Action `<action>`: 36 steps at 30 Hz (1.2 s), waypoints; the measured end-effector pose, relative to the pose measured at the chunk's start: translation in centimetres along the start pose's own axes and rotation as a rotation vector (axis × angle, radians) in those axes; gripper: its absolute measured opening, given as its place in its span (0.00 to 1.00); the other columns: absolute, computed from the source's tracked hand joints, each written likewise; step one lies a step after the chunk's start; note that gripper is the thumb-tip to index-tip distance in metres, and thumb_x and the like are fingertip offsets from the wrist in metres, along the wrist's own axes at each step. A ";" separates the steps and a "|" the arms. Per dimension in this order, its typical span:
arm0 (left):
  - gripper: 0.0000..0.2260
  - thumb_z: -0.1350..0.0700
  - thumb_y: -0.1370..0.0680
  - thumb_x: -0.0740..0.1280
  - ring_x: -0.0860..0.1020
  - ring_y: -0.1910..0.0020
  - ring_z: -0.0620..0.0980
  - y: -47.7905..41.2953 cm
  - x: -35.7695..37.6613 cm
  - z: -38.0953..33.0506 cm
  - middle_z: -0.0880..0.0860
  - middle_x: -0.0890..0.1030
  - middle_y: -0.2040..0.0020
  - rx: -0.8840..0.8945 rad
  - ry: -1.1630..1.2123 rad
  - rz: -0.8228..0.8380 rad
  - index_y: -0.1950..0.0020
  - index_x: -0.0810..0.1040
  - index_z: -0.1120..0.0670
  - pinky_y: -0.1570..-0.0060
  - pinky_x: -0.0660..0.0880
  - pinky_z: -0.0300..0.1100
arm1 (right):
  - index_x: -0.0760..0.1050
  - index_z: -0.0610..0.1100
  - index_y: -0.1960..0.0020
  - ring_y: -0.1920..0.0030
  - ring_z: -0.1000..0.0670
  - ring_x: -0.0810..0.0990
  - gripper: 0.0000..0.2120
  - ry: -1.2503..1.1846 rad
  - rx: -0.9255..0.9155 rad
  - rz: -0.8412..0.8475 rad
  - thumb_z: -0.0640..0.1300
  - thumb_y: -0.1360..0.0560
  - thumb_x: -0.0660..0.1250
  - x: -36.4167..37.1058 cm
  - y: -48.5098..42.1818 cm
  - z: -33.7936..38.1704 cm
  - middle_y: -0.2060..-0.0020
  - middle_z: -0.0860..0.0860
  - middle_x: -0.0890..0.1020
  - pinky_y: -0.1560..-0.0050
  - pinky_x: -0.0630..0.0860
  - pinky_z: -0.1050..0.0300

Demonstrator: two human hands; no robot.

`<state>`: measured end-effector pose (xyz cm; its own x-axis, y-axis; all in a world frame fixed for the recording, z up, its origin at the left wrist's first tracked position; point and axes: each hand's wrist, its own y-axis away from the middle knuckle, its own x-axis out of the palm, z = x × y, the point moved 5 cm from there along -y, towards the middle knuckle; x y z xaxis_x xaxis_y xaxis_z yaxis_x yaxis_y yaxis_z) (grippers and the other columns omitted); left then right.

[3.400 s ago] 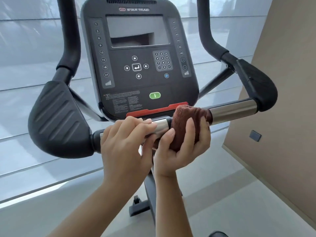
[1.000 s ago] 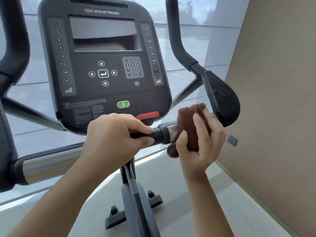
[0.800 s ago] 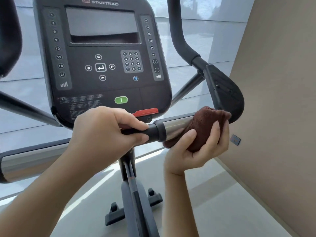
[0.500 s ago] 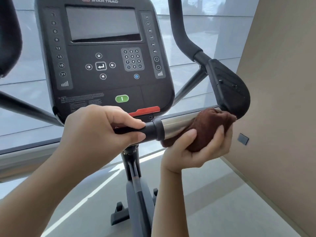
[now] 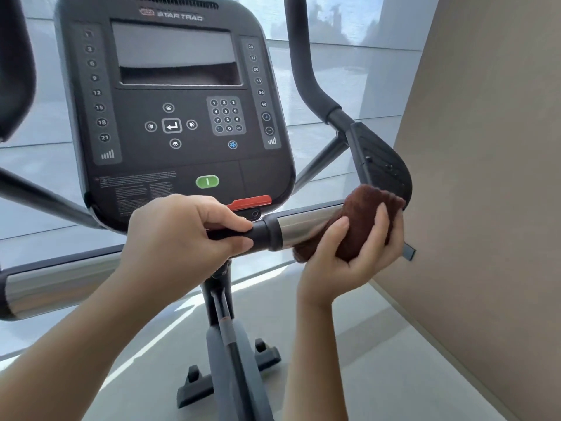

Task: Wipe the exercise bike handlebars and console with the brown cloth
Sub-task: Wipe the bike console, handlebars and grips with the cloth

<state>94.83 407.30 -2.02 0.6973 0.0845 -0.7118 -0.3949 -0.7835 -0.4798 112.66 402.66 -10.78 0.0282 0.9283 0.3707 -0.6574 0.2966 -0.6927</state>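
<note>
Cloth [image 5: 362, 221] bunched round chrome handlebar [image 5: 303, 226], at its right end, just beside black pad [image 5: 384, 168]. Our right hand [image 5: 349, 259] cups cloth from below, fingers curled over it, close together. Our left hand [image 5: 182, 238] grips black centre of bar, fingers wrapped round, just under console [image 5: 176, 123]. Console upright above both hands, screen dark; green button [image 5: 207, 181], red tab [image 5: 250, 202] at lower edge.

One console [image 5: 176, 117]. On it: one green button [image 5: 207, 181], one red tab [image 5: 250, 202]. Below it: one handlebar [image 5: 261, 235], two chrome sections, left [image 5: 60, 284] and right [image 5: 303, 226]; two hands, left hand [image 5: 182, 238] and right hand [image 5: 349, 259]; one brown cloth [image 5: 361, 220].
</note>
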 end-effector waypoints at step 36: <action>0.12 0.64 0.32 0.73 0.77 0.43 0.59 14.8 -9.2 7.5 0.58 0.81 0.45 0.334 0.050 -0.059 0.49 0.81 0.59 0.42 0.65 0.50 | 0.75 0.45 0.38 0.46 0.45 0.75 0.20 0.333 -0.056 0.740 0.41 0.29 0.70 -7.2 6.6 19.0 0.42 0.45 0.76 0.46 0.78 0.49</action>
<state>78.08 399.58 -6.41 0.7501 0.0864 -0.6556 -0.5214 -0.5324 -0.6668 93.82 393.70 -6.22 -0.1705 0.9038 -0.3925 -0.5552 -0.4172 -0.7195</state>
